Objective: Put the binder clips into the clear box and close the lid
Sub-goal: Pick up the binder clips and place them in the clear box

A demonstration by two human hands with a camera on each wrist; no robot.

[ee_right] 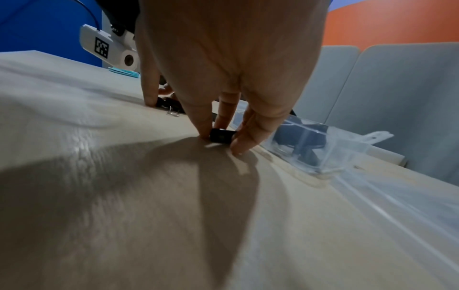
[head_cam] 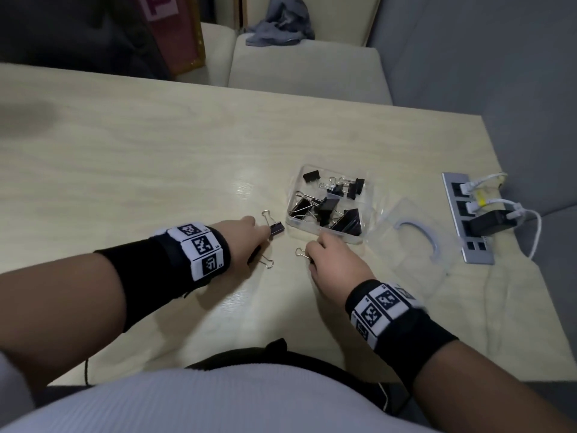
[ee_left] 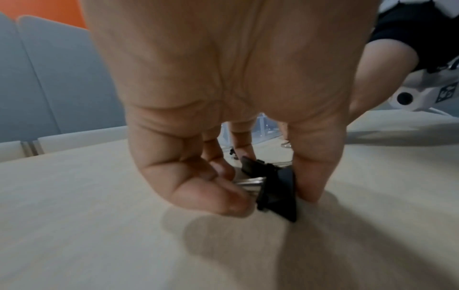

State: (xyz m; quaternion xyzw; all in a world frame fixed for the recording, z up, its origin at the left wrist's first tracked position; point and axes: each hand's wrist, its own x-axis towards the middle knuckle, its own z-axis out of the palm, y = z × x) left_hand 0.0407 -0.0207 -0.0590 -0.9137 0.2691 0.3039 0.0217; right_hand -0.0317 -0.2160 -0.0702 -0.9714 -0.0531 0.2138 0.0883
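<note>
The clear box [head_cam: 298,182] stands open on the table and holds several black binder clips [head_cam: 326,207]. Its clear lid [head_cam: 415,245] lies flat to the right of it. My left hand [head_cam: 265,235] is down on the table just left of the box. In the left wrist view the left hand [ee_left: 273,198] pinches a black clip [ee_left: 278,192] between thumb and fingers, and a second clip [ee_left: 250,166] lies behind it. My right hand [head_cam: 312,254] is at the box's near edge. The right hand [ee_right: 218,141] pinches a small black clip [ee_right: 221,135] on the tabletop beside the box [ee_right: 323,145].
A light wooden table [head_cam: 156,167] carries everything. A grey power strip [head_cam: 465,217] with a black adapter and white cables sits at the right edge. Beige seat cushions [head_cam: 306,67] with a grey cloth stand behind the table.
</note>
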